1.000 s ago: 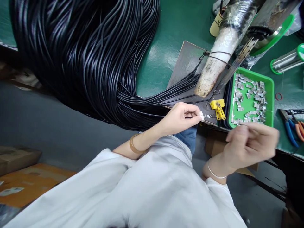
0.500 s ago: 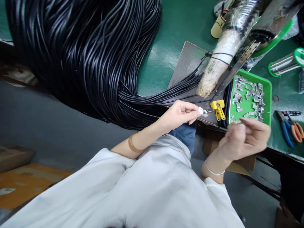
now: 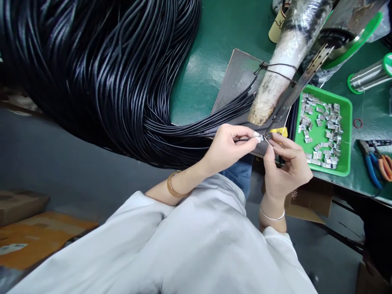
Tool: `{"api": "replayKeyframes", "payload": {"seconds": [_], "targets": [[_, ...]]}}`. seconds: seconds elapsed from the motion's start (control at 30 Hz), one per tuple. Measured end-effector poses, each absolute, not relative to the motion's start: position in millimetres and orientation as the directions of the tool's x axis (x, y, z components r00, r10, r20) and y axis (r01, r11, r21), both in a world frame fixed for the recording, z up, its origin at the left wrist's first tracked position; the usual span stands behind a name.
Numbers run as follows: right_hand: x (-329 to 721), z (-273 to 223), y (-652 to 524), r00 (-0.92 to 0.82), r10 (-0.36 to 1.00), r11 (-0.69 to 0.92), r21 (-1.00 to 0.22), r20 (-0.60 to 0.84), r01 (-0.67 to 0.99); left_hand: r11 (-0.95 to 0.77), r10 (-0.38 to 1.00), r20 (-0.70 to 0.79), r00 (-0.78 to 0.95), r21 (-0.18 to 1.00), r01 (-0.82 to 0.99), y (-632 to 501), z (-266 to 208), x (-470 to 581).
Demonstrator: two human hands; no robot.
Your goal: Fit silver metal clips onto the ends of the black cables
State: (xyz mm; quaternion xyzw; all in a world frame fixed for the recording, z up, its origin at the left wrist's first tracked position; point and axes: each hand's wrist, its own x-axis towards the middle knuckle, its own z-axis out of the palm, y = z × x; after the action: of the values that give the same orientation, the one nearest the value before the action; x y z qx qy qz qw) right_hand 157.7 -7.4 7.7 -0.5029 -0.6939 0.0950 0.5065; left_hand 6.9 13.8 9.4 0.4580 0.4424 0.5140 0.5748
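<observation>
At the grey board (image 3: 235, 79), the left hand (image 3: 230, 143) pinches a black cable (image 3: 241, 140), partly hiding its end; the right hand (image 3: 288, 165), fingertips bunched just beside, any hold unclear, partly covers a yellow clip (image 3: 281, 131).

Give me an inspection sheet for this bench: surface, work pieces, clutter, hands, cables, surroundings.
Surface: green bench top with a grey board on it.
Work pieces: small metal parts scattered in a green tray.
Clutter: pliers and a metallic spool, right of the tray.
Hands: left hand pinches a black cable; right hand close to its tip, grip unclear.
Cables: large black bundle, thinner strands reaching the board.
Surroundings: cardboard box, lower left.
</observation>
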Motion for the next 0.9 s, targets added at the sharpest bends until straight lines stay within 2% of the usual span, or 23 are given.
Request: {"api": "replayKeyframes", "payload": {"seconds": [0.2,0.4,0.63,0.9], "targets": [[155.1,12.2,-3.0,-0.009,0.775,0.502,-0.607,0.632,0.616,0.013,1.0,-0.012,0.028,0.998,-0.062,14.0,13.8,7.9],[153.6,20.6,-4.0,-0.048,0.752,0.525,-0.553,0.658,0.647,0.015,1.0,-0.014,0.023,0.999,-0.039,11.4,19.8,6.3],[155.9,13.6,-9.2,-0.083,0.749,0.552,-0.548,0.658,0.628,0.024,0.997,-0.023,0.076,1.0,-0.014,10.8,15.0,2.5],[156.2,15.4,-7.6,-0.075,0.766,0.546,-0.585,0.639,0.6,0.012,0.998,-0.012,0.057,1.0,0.004,10.9,13.2,4.1]]}}
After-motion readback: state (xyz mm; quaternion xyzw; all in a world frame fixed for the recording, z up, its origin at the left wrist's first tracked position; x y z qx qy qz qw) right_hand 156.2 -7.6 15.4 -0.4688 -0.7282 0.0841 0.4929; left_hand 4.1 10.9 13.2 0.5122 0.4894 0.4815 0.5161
